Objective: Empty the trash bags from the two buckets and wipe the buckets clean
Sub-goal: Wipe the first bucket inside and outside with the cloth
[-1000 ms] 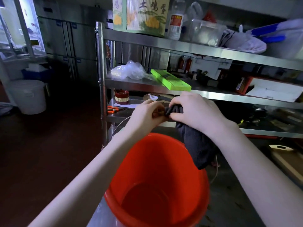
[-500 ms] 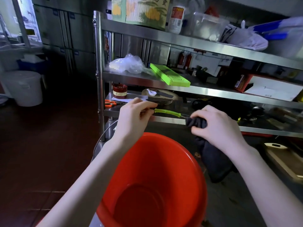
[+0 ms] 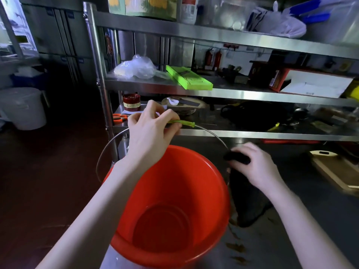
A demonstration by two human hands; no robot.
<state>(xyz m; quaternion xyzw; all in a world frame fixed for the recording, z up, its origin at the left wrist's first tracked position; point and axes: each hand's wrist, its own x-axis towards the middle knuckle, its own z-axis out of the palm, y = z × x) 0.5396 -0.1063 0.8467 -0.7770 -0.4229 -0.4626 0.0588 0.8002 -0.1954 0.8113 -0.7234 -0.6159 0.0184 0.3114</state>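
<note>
From the head camera we see a steel rack right behind the work, its shelves crowded: a crumpled clear bag and a green slicer on the middle shelf, a red tin and orange scissors on the lower one, with a red-edged box farther right. A white bin stands well apart on the dark floor at left, and a board lies at the right edge. The lower shelf edge runs just behind the raised handle, so there is little room beyond it. Our red bucket sits on a steel table, near its left end; it is bare inside, glossy, with no bag in it. It stands upright with its mouth facing up toward us, its long axis vertical. Its wire handle arches up over the far rim, running left to right. Our left hand pinches the green grip on that wire with curled fingers. Our right hand is curled round a dark rag, gripping it against the wire near the bucket's right rim; the rest hangs down beside the bucket's wall onto the table.
</note>
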